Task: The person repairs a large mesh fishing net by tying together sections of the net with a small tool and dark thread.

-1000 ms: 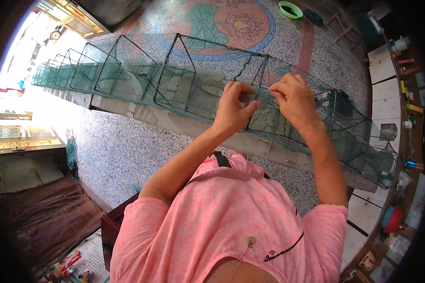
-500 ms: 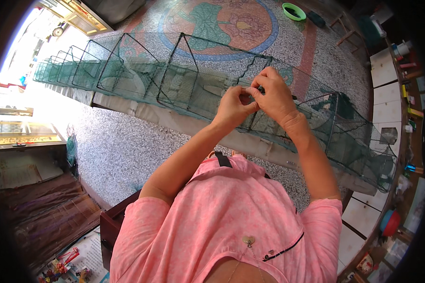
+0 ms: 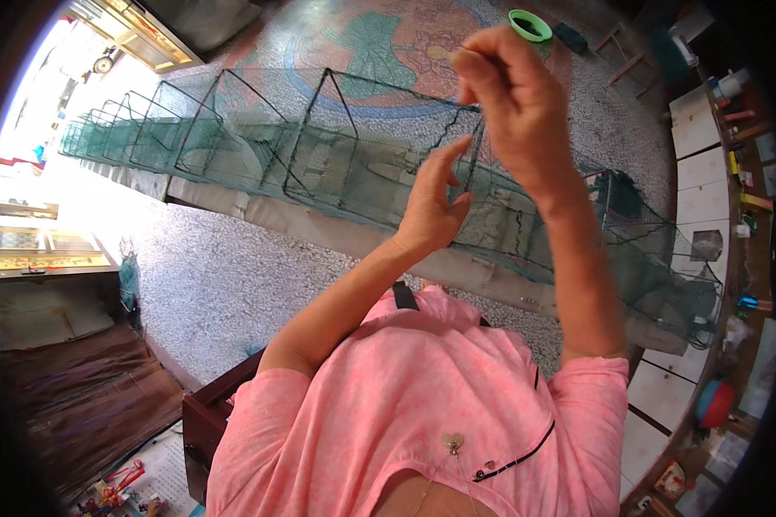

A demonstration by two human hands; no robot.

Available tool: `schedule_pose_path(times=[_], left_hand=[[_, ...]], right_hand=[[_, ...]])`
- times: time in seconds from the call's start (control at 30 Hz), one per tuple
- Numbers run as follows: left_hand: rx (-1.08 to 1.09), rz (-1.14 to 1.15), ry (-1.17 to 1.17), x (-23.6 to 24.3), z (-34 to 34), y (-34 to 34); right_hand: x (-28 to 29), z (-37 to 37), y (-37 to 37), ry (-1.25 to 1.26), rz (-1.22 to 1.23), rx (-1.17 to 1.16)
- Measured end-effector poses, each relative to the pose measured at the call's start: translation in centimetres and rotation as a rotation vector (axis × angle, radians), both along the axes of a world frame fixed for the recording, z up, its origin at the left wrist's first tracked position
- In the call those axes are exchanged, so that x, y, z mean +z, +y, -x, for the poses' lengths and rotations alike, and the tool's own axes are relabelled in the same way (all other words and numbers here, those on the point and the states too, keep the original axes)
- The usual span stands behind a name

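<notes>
A long collapsible net trap [image 3: 328, 164] of green mesh on dark square wire frames stretches across the view from far left to lower right. My left hand [image 3: 434, 202] is at its middle, beside a dark frame bar [image 3: 473, 159]; its index finger points up and the thumb stands apart. Above the net, my right hand [image 3: 522, 108] is raised with fingertips pinched together. Whatever the pinch holds, perhaps something thin, is too small to make out. A dark wavy cord [image 3: 444, 129] hangs on the mesh just beyond my left hand.
A pale board [image 3: 319, 220] runs under the net. Beyond lies a speckled floor with a round flower pattern [image 3: 362, 52], and a green basin [image 3: 530, 26]. White cabinets [image 3: 697, 168] line the right. A dark wooden chair [image 3: 200, 431] stands near my left side.
My hands were together at the frame bar. My right hand has lifted up and away, still pinched, while my left stays near the bar with its fingers loosened.
</notes>
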State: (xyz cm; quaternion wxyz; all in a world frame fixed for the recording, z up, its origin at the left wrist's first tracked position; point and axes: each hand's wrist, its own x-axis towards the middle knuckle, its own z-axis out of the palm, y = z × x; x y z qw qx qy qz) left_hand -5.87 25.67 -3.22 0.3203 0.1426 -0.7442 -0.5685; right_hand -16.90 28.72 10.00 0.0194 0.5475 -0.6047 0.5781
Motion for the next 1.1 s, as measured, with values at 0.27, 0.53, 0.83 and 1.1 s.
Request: schedule_pose_path(times=[0.27,0.53,0.83,1.1], left_hand=[[-0.029,0.034,-0.008,0.1,-0.6,-0.3],[-0.037,0.161,-0.052,0.7,-0.4,0.3],[0.067,0.277,-0.144,0.8,-2.0,1.0],[0.122,0.162,-0.215,0.4,-2.4,0.9]], right_hand=[[3.1,4.0,12.2,-0.078,-1.094,-0.247],[-1.6,6.2,14.2,-0.037,-0.591,-0.531],[-2.8,1.7,12.1,0.213,-0.547,-0.257],[-6.2,0.8,10.7,0.389,-0.647,-0.260]])
